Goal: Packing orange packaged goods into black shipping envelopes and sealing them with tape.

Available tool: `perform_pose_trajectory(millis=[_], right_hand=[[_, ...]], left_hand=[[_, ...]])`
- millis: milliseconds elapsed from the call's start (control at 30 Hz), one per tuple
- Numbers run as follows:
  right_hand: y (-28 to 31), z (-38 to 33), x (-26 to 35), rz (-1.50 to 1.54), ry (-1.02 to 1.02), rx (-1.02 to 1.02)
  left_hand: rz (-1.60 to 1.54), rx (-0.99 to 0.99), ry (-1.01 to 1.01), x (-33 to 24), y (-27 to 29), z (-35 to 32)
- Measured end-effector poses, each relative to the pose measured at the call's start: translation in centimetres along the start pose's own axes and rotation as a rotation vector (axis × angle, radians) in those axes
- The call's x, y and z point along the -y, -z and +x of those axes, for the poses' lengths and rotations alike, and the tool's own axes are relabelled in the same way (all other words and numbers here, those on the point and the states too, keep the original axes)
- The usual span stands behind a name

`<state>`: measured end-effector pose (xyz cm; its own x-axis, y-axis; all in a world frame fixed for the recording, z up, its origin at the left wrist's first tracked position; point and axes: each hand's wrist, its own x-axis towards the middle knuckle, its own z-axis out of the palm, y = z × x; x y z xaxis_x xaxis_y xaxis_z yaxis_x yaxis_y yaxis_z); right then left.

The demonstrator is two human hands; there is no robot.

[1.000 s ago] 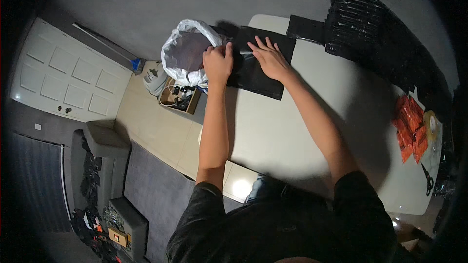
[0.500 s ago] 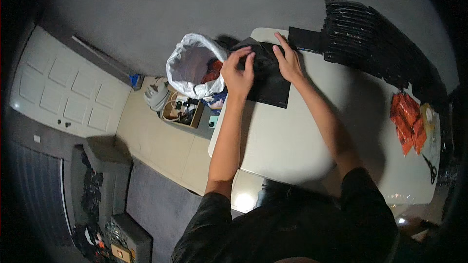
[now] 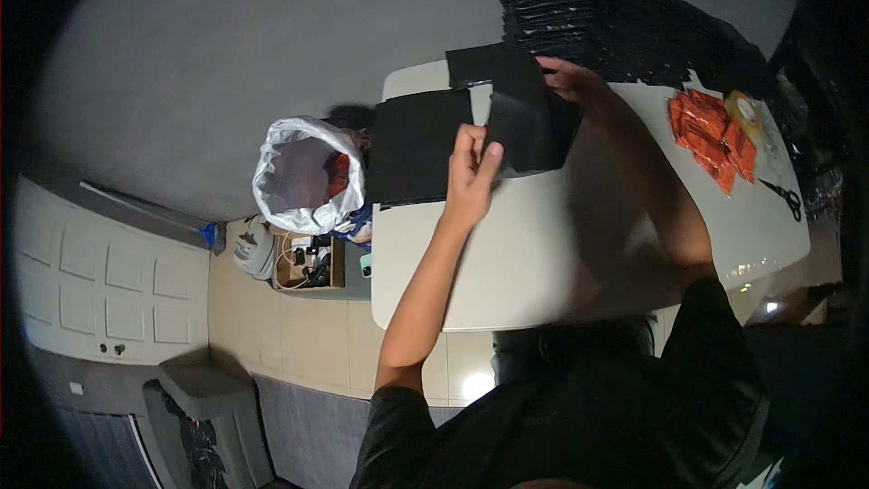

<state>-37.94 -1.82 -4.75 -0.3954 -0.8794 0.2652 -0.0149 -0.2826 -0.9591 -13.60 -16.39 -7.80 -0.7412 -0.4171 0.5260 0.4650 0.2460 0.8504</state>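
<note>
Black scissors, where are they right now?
In the head view, the black scissors lie on the white table, near its right edge, to the lower right of the orange packets.

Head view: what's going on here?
The person's left hand grips the lower left edge of a black rectangular plastic piece, held tilted over a white round-cornered table. The right hand is at its upper right edge, grip partly hidden. A second flat black rectangle lies to the left, near a round bin with a white plastic liner. Shiny orange packets and black scissors lie at the right end.
</note>
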Motion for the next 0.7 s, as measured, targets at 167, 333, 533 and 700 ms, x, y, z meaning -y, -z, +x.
perform_pose_trajectory(millis=[167, 333, 533, 700], right_hand=[[1.4, -4.4, 3.2, -0.327, 0.015, -0.071], [4.2, -8.0, -5.2, -0.653, 0.380, 0.139], [-4.7, -5.7, -4.9, -0.313, -0.346, -0.114], [-5.0, -7.8, -1.8, -0.300, -0.193, 0.112]], left_hand=[[-0.239, -0.026, 0.197, 1.3, -1.5, 0.2], [-0.433, -0.136, 0.478, 1.8, -2.9, -0.1], [-0.764, 0.117, 0.581, 3.5, 1.7, -0.6], [-0.727, 0.166, 0.552, 2.9, 2.3, -0.7]])
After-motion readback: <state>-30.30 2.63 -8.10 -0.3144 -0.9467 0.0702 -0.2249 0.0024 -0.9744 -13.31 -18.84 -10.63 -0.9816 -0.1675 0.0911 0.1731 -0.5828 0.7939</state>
